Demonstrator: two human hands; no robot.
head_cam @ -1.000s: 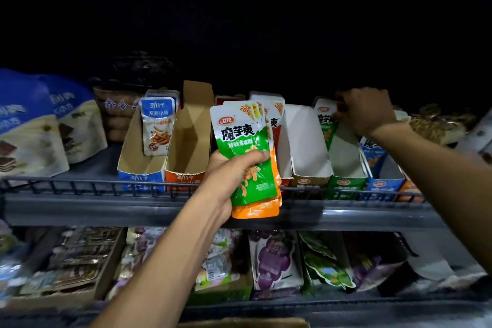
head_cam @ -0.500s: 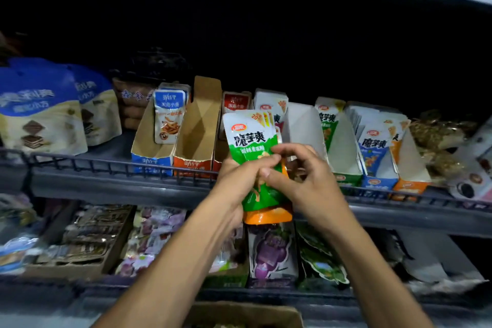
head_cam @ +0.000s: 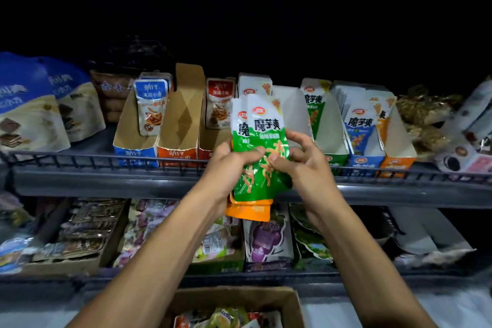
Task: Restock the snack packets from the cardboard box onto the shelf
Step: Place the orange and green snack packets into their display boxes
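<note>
My left hand (head_cam: 229,165) grips a stack of snack packets (head_cam: 259,141): green ones in front, orange ones (head_cam: 250,210) behind, held upright in front of the upper shelf (head_cam: 106,181). My right hand (head_cam: 300,162) pinches the front green packet from the right, its thumb on the packet's face. Behind the stack stands a white display carton (head_cam: 295,106) with little in it. The cardboard box (head_cam: 234,298) sits at the bottom centre, with several mixed packets inside.
Open display cartons line the upper shelf: blue (head_cam: 135,152), orange (head_cam: 178,125), green (head_cam: 330,141), blue (head_cam: 364,146) and orange (head_cam: 396,146). Large blue bags (head_cam: 29,104) stand at left. A wire rail (head_cam: 80,161) runs along the shelf front. The lower shelf (head_cam: 266,237) holds more snacks.
My right hand left the right-hand cartons and came to the stack, now pinching the front green packet. The view tilted down, showing the cardboard box.
</note>
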